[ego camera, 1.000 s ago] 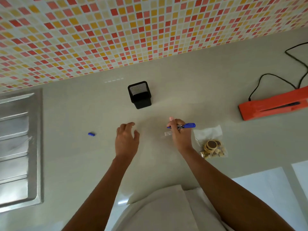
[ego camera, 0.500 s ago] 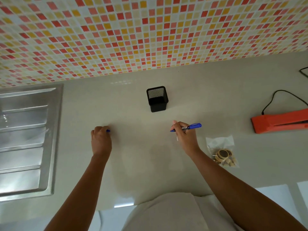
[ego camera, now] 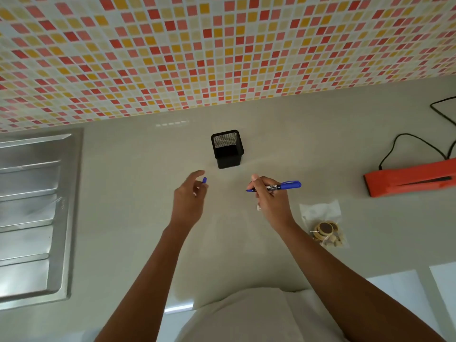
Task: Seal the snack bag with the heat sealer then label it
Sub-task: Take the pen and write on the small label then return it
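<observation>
**Cap meets pen**

The left hand [ego camera: 188,201] pinches a blue cap [ego camera: 204,180] at its fingertips. The right hand [ego camera: 270,201] has a narrow grip on the pen [ego camera: 278,186], bare tip pointing left. To recap, I would line up cap and tip, then push straight until seated. The snack bag [ego camera: 323,223] lies flat on the table [ego camera: 123,218] just right of the right forearm, clear, biscuits bunched at its near end, the orange heat sealer [ego camera: 407,178] beyond

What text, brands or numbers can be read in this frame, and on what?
Nothing is legible.
Marker barrel: white print on a black band, too blurred to read.
White label under the right hand: mostly hidden, unreadable.
Blue cap pinched by the left hand: no print visible.
Snack bag, heat sealer: no text visible.
</observation>
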Available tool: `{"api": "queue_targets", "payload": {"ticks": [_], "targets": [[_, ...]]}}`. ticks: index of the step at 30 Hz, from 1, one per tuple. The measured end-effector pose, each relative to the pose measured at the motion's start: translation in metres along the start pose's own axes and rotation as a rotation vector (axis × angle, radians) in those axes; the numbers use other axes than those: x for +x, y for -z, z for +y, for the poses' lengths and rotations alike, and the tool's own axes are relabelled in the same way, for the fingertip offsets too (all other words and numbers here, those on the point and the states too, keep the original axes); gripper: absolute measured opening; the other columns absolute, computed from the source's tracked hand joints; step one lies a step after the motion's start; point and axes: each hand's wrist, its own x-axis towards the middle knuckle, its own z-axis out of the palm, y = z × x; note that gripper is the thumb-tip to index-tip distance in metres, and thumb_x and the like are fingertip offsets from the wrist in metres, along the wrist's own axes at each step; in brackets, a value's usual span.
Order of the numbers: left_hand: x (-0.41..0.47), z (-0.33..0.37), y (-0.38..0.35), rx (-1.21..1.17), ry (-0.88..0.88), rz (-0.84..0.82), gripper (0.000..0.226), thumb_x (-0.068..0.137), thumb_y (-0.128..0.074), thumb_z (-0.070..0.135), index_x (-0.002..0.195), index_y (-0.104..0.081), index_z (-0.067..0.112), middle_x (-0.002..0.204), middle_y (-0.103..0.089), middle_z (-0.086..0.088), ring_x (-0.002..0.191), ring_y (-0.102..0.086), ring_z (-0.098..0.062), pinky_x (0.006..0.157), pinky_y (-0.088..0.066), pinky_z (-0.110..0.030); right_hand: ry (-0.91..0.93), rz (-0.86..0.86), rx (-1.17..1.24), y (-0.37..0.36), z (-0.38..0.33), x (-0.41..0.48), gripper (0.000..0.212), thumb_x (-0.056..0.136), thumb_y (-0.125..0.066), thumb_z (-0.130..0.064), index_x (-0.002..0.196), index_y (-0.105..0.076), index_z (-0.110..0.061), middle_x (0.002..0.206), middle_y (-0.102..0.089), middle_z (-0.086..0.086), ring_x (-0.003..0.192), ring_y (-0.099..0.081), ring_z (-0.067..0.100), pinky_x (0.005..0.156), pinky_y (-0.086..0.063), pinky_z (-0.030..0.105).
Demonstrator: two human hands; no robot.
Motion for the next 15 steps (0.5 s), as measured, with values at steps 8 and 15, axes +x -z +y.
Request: {"api": "queue_targets", "payload": {"ticks": [8, 15], "targets": [[-0.016, 0.061, -0.016, -0.547, 0.204, -0.276, 0.013, 0.099, -0.056, 0.018, 0.105, -0.066, 0.013, 0.098, -0.077, -0.001, 0.078, -0.066, -0.009, 0.061, -0.047, -0.021, 0.057, 0.051, 0.137, 0.004, -0.034, -0.006, 0.037, 0.101, -0.056, -0.031, 0.073, -0.073, -0.014, 0.054, -0.048, 0.011, 0.049, -0.043, 0.021, 0.046, -0.036, 0.026], [-0.028, 0.072, -0.032, -0.784, 0.379, -0.330, 0.014, 0.093, -0.065, 0.024, 0.100, -0.072, 0.014, 0.088, -0.070, 0.003, 0.075, -0.053, -0.014, 0.062, -0.040, -0.028, -0.023, 0.126, 0.193, 0.007, -0.036, -0.012, 0.060, 0.105, -0.039, -0.041, 0.075, -0.073, -0.001, 0.055, -0.059, 0.005, 0.045, -0.049, 0.010, 0.044, -0.036, 0.017]]}}
